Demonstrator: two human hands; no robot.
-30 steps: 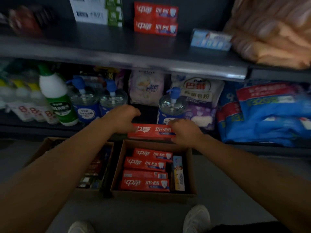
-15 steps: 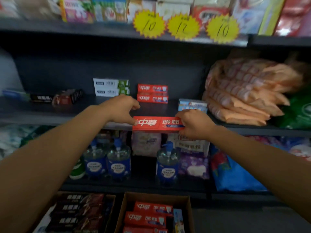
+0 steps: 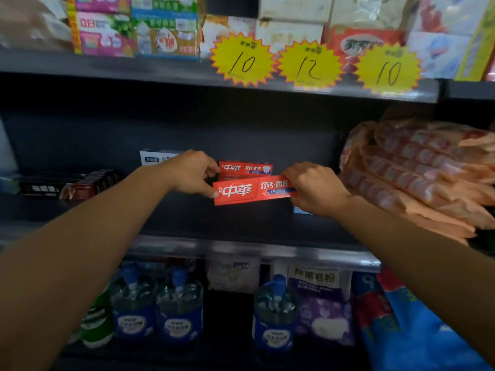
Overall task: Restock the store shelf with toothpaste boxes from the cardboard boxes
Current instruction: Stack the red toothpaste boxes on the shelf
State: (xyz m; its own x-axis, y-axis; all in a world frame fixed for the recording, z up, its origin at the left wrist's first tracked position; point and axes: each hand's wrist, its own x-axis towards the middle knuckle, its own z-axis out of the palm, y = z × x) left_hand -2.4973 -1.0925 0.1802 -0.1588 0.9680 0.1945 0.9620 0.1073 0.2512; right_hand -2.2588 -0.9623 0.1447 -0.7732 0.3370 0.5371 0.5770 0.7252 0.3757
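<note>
The long red cardboard toothpaste box (image 3: pixel 254 190) lies crosswise above the dark shelf (image 3: pixel 187 215), pinched endwise by left hand (image 3: pixel 191 174) and right hand (image 3: pixel 314 188), just before the shelved red stack (image 3: pixel 245 169).

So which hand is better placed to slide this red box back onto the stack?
Probably left: the left hand holds the red box at its end right beside the stack; the right hand is further off.

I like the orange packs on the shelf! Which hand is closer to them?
Right. The right hand is just left of the orange packs; the left hand is farther left, across the red toothpaste box.
</note>
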